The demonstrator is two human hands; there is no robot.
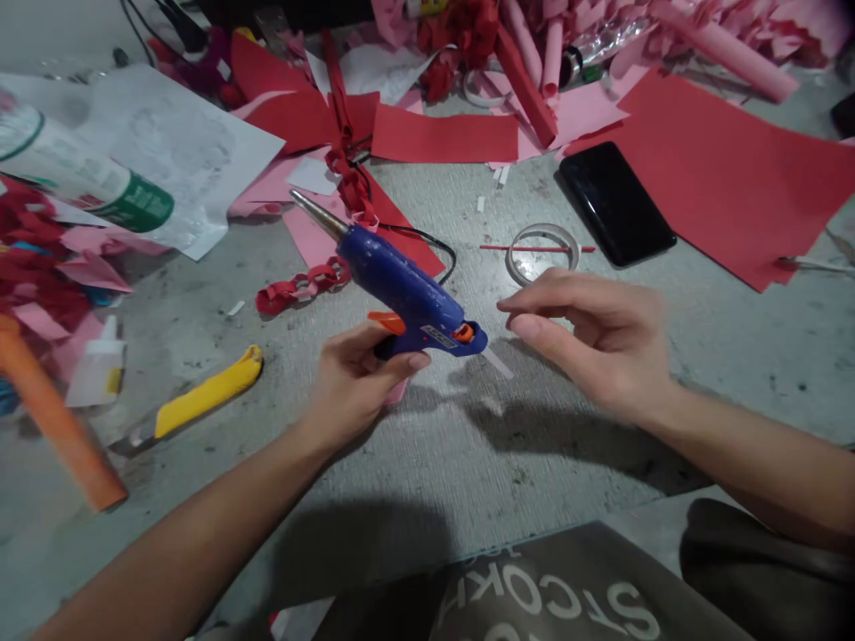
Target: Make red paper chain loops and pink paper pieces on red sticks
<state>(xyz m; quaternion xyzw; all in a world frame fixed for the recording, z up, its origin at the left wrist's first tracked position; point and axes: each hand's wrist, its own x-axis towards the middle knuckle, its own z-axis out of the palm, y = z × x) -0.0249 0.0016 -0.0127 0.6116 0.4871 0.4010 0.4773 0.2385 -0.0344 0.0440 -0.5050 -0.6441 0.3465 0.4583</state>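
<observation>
A blue hot glue gun (407, 285) with an orange trigger is held by its handle in my left hand (357, 374). Its metal nozzle points to the upper left. From its back end sticks a short translucent glue stick (498, 363). My right hand (594, 343) hovers just right of that end, apart from it. Thumb and fingertips come together there in a loose pinch, and nothing shows between them. Beyond the right hand lie a tape ring (513, 267) and a thin red strip (492, 247). A red paper chain (284, 296) lies behind the gun.
At left are a yellow cutter knife (207, 392), an orange stick-like object (67, 427), a small glue bottle (100, 365) and a green-white can (86, 165). A black phone (618, 205) rests by red paper (728, 169). Pink and red scraps crowd the back.
</observation>
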